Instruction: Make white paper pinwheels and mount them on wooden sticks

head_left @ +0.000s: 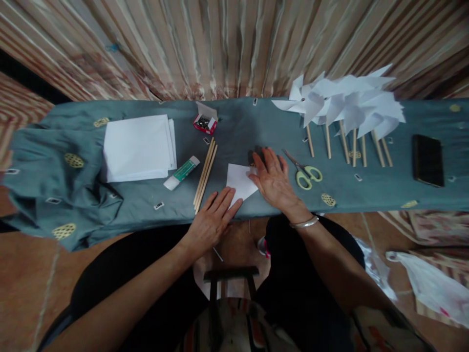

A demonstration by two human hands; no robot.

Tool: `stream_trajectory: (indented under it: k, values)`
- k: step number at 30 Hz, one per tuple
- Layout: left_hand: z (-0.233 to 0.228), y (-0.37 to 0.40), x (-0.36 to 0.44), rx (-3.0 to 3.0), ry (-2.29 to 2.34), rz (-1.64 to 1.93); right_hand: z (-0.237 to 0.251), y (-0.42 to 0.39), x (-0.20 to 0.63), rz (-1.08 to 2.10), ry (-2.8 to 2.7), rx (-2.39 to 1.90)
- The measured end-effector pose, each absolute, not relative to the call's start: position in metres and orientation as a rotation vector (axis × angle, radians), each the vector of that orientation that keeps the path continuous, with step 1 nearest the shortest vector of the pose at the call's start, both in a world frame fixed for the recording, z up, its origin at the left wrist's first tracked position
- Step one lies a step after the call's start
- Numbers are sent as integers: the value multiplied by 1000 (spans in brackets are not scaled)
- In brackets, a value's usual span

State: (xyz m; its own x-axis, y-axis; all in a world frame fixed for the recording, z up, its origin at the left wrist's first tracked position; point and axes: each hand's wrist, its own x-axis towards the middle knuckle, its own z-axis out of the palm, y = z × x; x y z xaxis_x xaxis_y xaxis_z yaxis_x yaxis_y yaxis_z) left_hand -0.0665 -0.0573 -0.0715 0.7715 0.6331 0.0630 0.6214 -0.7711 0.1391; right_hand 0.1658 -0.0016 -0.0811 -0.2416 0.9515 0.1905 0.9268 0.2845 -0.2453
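folded white paper (240, 183) lies pressed under flat, open left hand (212, 220) and right hand (273, 181); no writing legible.

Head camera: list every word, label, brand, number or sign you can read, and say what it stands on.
No text can be read.
Glue stick: green label, print too blurred to read.
Small red box: flap open, any print too small to read.
Phone: dark screen, nothing shown.
Folded paper under the left hand and right hand: blank.
Paper stack: blank.
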Motion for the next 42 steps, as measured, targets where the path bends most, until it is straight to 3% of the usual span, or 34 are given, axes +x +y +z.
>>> stream_trajectory:
  k: [8, 15, 21, 33, 42]
  values:
    - [-70, -74, -77, 2841, 1078, 101, -81, -6, 180, -21, -2249, -1832]
    - [-73, -76, -76, 2822, 1105, 138, -79, -32, 162, 34, -2348, -1665]
    - [-70, -78, -80, 2808, 1113, 154, -85, -10, 198, -36, -2122, -1919]
    - [-70, -91, -88, 2795, 1158, 179, -79, -1, 206, -54, -1993, -1990]
    - [-73, -91, -80, 2555, 1221, 558, -69, -28, 173, 132, -2095, -1581]
